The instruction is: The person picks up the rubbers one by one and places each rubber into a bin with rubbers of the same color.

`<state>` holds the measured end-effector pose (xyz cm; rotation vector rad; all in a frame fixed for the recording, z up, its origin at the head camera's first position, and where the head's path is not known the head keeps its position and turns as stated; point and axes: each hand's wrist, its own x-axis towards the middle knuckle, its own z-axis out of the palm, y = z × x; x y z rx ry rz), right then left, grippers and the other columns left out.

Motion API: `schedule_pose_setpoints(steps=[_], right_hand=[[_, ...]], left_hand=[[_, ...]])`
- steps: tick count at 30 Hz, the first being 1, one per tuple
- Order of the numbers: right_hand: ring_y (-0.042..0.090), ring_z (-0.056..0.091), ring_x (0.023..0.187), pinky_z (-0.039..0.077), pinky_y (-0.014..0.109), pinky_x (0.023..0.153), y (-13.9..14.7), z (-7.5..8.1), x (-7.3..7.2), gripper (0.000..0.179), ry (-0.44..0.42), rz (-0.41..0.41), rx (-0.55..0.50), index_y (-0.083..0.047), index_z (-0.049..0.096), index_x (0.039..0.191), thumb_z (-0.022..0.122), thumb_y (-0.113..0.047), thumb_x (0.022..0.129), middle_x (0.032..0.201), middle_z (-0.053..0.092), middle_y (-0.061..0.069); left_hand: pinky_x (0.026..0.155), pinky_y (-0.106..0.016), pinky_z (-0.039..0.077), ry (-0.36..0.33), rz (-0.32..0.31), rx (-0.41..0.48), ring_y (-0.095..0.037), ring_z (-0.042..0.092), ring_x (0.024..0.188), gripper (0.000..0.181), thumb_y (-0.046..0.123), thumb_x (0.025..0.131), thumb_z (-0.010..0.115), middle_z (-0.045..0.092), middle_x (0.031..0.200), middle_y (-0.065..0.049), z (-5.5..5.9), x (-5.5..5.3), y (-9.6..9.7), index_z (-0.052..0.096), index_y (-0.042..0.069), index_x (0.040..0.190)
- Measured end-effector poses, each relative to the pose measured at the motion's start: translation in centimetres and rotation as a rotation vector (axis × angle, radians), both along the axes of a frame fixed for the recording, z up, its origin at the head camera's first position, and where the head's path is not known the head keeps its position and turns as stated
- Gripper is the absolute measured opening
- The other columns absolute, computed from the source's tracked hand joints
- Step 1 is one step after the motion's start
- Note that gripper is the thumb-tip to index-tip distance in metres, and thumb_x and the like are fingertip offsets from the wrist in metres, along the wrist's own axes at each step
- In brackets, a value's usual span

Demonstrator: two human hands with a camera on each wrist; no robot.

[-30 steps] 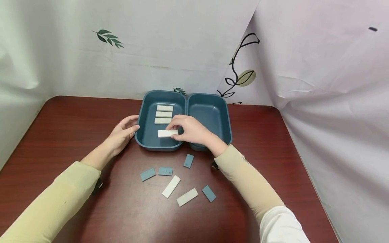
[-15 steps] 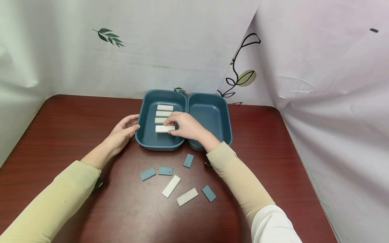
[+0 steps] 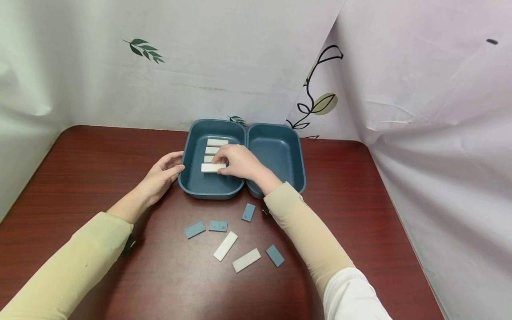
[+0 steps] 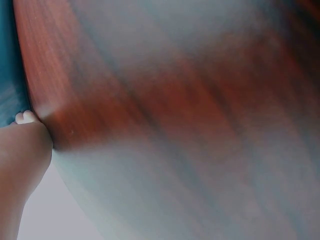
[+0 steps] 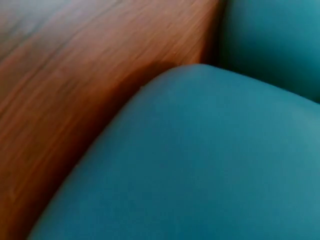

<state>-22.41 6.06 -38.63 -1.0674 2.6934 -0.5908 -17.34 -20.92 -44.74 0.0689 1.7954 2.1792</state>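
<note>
At the far left, the left hand (image 3: 162, 175) rests against the outer left wall of the left box (image 3: 210, 195), thumb and fingers apart. Inside that box, three white blocks (image 3: 218, 142) lie crosswise in a row towards its back, and these look done. A fourth white block (image 3: 210, 168) is over the box floor, in front of the row, with the right hand's thumb and fingers clamped on its right end; this one looks nearly placed.

On the table (image 3: 100, 160) in front of the left box, from left to right, lie two blue blocks (image 3: 194, 230), two loose white blocks (image 3: 226, 246), a third blue block (image 3: 248, 212) near its front right corner and a fourth (image 3: 274, 255) farther out. All six seem left to deal with, so the work is perhaps under halfway.

The right hand (image 3: 242, 163) reaches in over the left box's right wall and covers the right ends of some row blocks. Its forearm hides the near left part of the right box (image 3: 274, 153), just beside the left one. Whether the gripped block touches the floor or the row, I cannot tell. The left wrist view catches only fingertips; the right wrist view, blurred, shows no fingers.
</note>
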Motion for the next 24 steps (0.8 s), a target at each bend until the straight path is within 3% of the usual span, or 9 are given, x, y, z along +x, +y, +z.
schedule_pose_setpoints(steps=[11,24], right_hand=[[0.016,0.07,0.107,0.056,0.027,0.092,-0.68,-0.36,0.16,0.025,0.027,-0.001,0.105,-0.017,0.079,0.124,0.079,-0.021,0.099,0.124,0.074,0.002],[0.017,0.07,0.113,0.057,0.028,0.096,-0.96,-0.72,0.2,0.028,0.046,-0.029,0.137,-0.016,0.078,0.126,0.079,-0.022,0.099,0.128,0.074,0.002]], left_hand=[[0.099,-0.01,0.05,-0.008,-0.003,-0.001,0.001,0.063,0.114,0.039,0.01,0.11,0.057,0.055,0.131,0.007,0.13,0.05,-0.01,0.047,0.02,0.146],[0.099,-0.01,0.049,-0.004,-0.009,0.012,0.001,0.063,0.114,0.037,0.009,0.11,0.057,0.057,0.131,0.009,0.06,-0.04,-0.02,0.049,0.022,0.144]])
